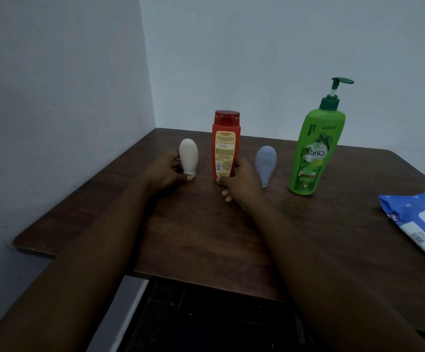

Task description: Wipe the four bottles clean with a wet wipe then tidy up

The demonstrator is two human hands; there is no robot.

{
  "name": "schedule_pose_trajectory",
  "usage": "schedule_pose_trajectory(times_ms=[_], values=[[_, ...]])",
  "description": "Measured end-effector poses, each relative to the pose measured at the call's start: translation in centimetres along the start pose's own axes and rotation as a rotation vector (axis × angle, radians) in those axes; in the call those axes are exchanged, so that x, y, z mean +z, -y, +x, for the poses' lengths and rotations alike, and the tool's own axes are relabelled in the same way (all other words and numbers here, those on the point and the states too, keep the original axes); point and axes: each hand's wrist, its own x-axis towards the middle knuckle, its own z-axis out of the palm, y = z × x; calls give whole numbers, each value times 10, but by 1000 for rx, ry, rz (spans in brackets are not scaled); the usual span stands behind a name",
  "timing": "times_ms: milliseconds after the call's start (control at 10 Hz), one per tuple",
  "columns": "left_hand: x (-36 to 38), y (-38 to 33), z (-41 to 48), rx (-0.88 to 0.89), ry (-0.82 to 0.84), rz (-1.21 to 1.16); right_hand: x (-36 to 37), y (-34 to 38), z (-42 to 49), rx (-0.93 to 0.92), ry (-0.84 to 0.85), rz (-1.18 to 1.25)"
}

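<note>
Four bottles stand in a row on the dark wooden table (206,224). A small cream bottle (188,154) stands cap-down at the left; my left hand (168,171) grips its lower part, thumb at the cap. A red bottle (225,143) with a yellow label stands upright beside it, and my right hand (239,181) holds its base. To the right are a small pale blue bottle (265,162) standing cap-down and a tall green pump bottle (315,146). A blue and white wet wipe pack (419,224) lies at the right edge.
The table sits in a corner between two pale walls (54,97). Its left side angles off to a rounded corner (18,243). Below the near edge the floor (206,321) is dark.
</note>
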Motion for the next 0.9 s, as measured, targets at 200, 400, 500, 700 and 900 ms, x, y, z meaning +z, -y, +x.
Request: schedule_pose_trajectory(times_ms=[200,400,500,700,900], values=[[0,-2,-1,9,-2,1,-1,2,-3,4,-7,-9],[-1,0,-4,15,-8,-31,-2,4,-8,-11,-63,-75],[-1,-4,-10,17,-24,-72,-1,6,-15,-25,-149,-173],[2,-7,-29,30,-76,-158,-11,22,-33,-81,-286,-439],[12,-22,-45,158,-585,-372,-59,18,-58,-172,-325,-512]])
